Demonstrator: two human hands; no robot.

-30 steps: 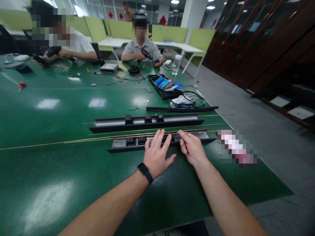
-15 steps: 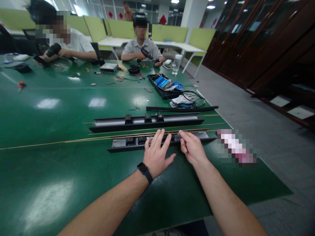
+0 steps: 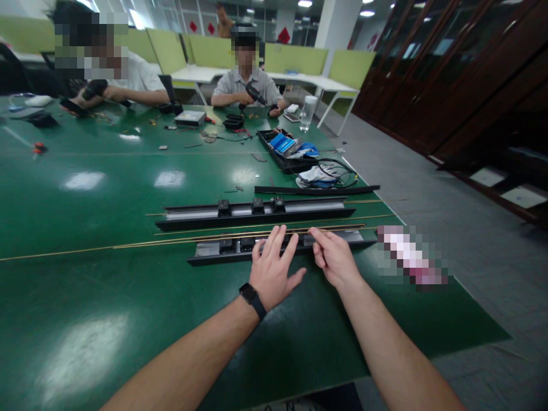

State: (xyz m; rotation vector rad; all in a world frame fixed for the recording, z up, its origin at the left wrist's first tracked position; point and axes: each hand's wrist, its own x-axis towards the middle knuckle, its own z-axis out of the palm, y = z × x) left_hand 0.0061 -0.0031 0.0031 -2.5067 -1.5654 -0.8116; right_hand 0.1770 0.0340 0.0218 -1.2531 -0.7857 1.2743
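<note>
My left hand (image 3: 274, 265), with a watch on its wrist, is spread out over the nearer black-sided metal channel (image 3: 208, 250). Its fingertips reach the long thin brass-coloured rods (image 3: 171, 241) that lie along the channel. To the right, my right hand (image 3: 336, 257) is closed, thumb and forefinger pinching at a thin rod; the pinch itself partly hides what is held. Black blocks (image 3: 226, 245) sit inside this channel, some behind my left hand. A second channel (image 3: 192, 214) lies parallel behind it and carries 3 black blocks (image 3: 257, 206).
Beyond the channels lie a narrow black strip (image 3: 317, 189), a glove (image 3: 317, 176) with black cable, and a black tray (image 3: 289, 162) holding blue items. Two people work across the green table (image 3: 128, 285) with power drills. The table's right edge lies past a blurred pink-white item (image 3: 406, 251).
My right hand's fingertips have shifted very slightly left along the rods. My left hand and the channels look unmoved.
</note>
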